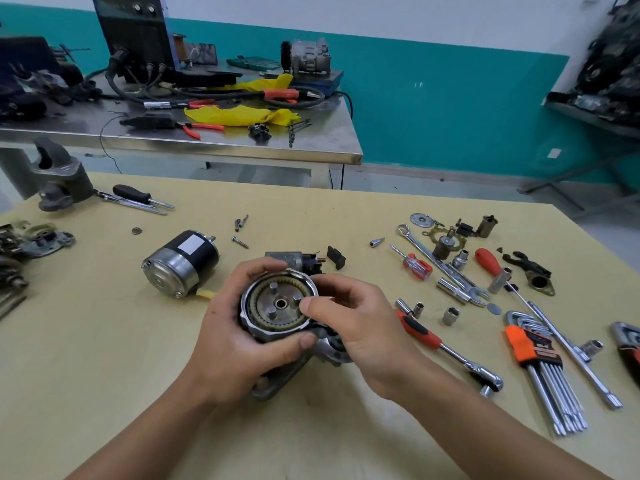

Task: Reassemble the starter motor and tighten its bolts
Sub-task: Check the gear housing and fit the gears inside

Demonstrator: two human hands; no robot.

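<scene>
The left hand [239,337] is curled round the gear housing [277,303], thumb across its near rim, holding it just above the table [104,341] with the open face tipped up; the right hand [360,323] has its fingers bent at the housing's right rim and its thumb tip on the gear face beside one of the three pins [273,286]; whether it pinches a small part or only the rim cannot be told.

The main risk I see lies between the hands; the pins look bare, so a small gear slipped on crooked could jam against the toothed ring; a loosened left grip would let the heavy casting roll onto the table and shed whatever sits loose inside.

Right of the right hand lie the ratchet [446,348] and loose sockets [451,315]; a careless wrist could scatter them.

Beyond the left hand the motor body [181,263] lies on its side, well apart; mated out of line, it might pinch its yellow lead.

Farther off, the bolts [240,221] lie loose; they could roll away or cross-thread if driven before the halves seat.
</scene>
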